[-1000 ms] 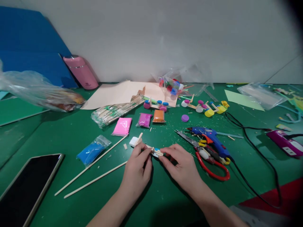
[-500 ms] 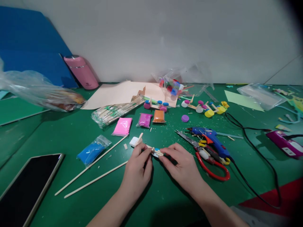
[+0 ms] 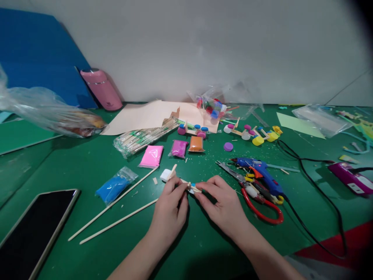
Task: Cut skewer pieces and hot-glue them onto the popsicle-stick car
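Note:
Between my two hands is a small wooden-stick model car (image 3: pixel 192 188) with white and blue clay pieces. My left hand (image 3: pixel 168 208) pinches its body; a white block-like piece (image 3: pixel 165 175) and an upright stick stick out past those fingers. At the right end, the thumb and forefinger of my right hand (image 3: pixel 223 206) are closed on the model's short sticks. Fingers hide much of its middle. Two long wooden sticks (image 3: pixel 116 221) lie left of my left hand. Similar small cars (image 3: pixel 192 130) in pink, blue, white and yellow stand farther back.
Right of my hands lie red-handled scissors (image 3: pixel 259 206) and a blue glue gun (image 3: pixel 259 167) with a black cord. Bags of blue (image 3: pixel 115 185), pink (image 3: pixel 151 156), purple (image 3: pixel 178 148) and orange clay (image 3: pixel 196 144) lie ahead. A phone (image 3: pixel 37 229) occupies the left front; a pink flask (image 3: pixel 101 89) leans behind.
Almost nothing differs. Both hands keep their grip on the model car, and the whole view has shifted very slightly.

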A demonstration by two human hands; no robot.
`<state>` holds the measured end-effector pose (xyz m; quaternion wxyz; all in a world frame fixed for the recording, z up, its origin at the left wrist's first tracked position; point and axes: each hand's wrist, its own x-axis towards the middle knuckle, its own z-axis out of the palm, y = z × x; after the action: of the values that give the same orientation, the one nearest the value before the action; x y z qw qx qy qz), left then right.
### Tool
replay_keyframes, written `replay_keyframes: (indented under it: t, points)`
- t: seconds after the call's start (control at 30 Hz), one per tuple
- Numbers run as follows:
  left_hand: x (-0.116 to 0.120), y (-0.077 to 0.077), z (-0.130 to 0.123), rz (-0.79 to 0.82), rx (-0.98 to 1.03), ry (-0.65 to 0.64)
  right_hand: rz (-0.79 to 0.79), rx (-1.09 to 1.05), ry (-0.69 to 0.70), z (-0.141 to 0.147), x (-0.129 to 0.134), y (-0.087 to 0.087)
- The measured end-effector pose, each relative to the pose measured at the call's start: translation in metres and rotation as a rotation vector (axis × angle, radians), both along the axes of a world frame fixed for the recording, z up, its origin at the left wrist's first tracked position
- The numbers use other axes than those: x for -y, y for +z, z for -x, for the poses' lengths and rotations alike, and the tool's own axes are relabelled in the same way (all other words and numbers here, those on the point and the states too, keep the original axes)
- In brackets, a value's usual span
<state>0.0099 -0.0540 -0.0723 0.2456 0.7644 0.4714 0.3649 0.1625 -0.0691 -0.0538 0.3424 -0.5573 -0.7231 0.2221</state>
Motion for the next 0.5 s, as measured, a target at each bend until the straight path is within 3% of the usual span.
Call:
replay_keyframes:
  t: [0.5]
  points:
    - [0.0,-0.0009,0.0003,0.007,0.001,-0.005,-0.001,0.01,-0.006,-0.0005,-0.0004,0.0006]
